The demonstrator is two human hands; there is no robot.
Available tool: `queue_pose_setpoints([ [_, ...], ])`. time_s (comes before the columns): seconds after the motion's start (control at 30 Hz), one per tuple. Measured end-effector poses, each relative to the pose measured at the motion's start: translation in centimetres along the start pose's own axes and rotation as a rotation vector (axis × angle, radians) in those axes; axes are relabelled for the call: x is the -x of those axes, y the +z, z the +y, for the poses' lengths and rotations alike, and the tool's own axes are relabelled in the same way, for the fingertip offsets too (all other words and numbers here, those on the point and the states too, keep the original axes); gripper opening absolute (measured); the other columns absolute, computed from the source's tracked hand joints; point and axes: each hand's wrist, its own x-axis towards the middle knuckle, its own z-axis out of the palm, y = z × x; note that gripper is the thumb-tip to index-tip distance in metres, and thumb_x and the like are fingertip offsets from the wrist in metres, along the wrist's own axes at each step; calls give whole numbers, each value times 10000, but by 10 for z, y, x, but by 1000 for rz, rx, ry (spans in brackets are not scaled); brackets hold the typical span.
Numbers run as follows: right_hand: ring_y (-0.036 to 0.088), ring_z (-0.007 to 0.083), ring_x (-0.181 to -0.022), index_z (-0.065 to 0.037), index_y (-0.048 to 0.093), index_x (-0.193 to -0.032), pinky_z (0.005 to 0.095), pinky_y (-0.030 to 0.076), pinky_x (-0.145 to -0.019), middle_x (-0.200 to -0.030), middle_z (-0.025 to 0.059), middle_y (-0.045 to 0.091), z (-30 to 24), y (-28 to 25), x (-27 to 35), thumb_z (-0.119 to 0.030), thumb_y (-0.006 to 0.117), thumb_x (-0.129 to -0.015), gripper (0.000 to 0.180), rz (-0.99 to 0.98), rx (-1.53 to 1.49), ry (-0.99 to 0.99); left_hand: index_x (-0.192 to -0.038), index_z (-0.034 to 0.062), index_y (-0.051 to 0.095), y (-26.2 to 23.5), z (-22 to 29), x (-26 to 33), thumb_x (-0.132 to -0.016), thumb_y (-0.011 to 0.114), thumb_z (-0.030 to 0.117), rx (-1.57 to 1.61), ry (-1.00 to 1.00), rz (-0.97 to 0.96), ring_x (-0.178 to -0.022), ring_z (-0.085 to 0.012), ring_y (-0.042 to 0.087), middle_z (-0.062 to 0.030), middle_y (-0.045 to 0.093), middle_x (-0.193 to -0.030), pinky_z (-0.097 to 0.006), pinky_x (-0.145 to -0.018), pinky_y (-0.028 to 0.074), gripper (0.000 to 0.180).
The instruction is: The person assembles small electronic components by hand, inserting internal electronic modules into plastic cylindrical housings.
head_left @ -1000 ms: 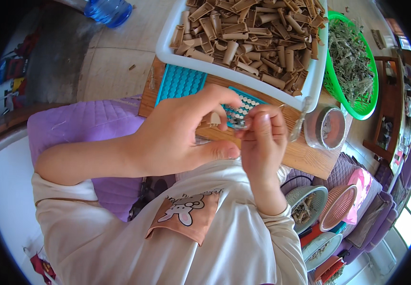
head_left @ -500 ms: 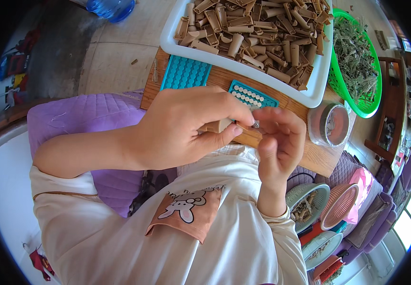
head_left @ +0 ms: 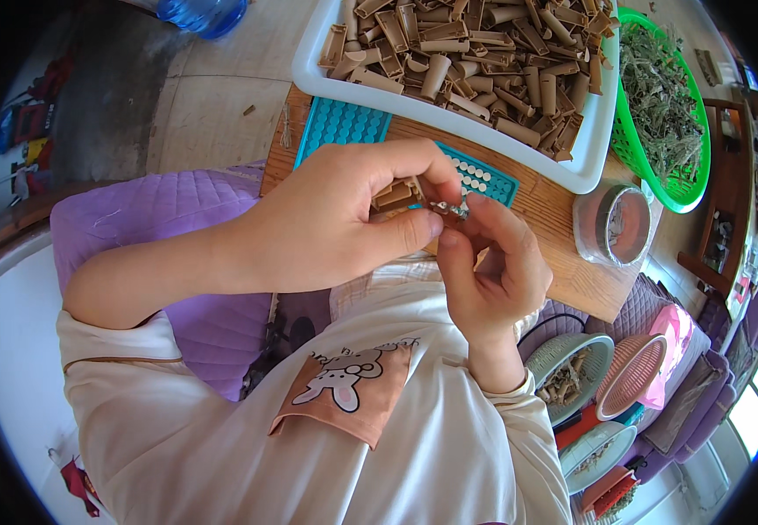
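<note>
My left hand (head_left: 335, 219) is closed around a tan plastic half-round shell (head_left: 396, 194), whose hollow, ribbed side shows under the curled fingers. Between the fingertips of both hands sits a small shiny metal part (head_left: 449, 209), too small to name. My right hand (head_left: 501, 276) pinches at it with thumb and forefinger, the other fingers curled in. Just beyond the hands lies a teal tray (head_left: 503, 191) with rows of white round pieces (head_left: 473, 172). Another teal tray (head_left: 344, 127), with rows of round hollows, lies left of it.
A white bin (head_left: 563, 178) heaped with tan shells (head_left: 475, 74) stands at the far side of the wooden table (head_left: 572, 271). Right of it are a green basket (head_left: 628, 140) of small metal-looking parts and a clear round tub (head_left: 602, 229). Several baskets (head_left: 602, 346) stand lower right.
My right hand has moved left and closed in on the metal part. My left hand has turned, so the shell's hollow side now shows.
</note>
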Motion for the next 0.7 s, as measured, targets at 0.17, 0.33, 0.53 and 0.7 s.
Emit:
queue_pose_setpoints([
  [0.17,412,40,-426,-7,560,-900,165,313,-367,-610,33,546,4,1,-2,60,639,-626,293,4,54,-62,-894,26,468,-3,0,-2,-756,589,91,20,-149,-86,-653,-26,440,28,473,-704,-173,-591,376,195],
  [0.33,393,36,-426,-9,569,-886,165,300,-370,-622,30,542,3,-4,0,53,648,-627,278,-31,-22,62,-856,45,458,0,0,0,-749,607,100,21,-89,-50,-578,1,354,55,420,-657,-162,-499,293,192],
  [0.53,401,35,-430,10,570,-873,164,303,-377,-670,54,557,3,-6,-3,40,660,-635,256,-27,-103,42,-874,35,439,4,2,5,-746,609,201,42,-61,5,-536,4,332,53,413,-625,-153,-475,258,270],
  [0.7,477,48,-475,18,578,-865,162,353,-398,-695,64,571,-2,-9,-2,51,651,-635,243,7,-92,93,-900,28,422,-11,9,6,-797,438,345,424,-197,-126,-475,-25,293,25,385,-588,-153,-455,239,333],
])
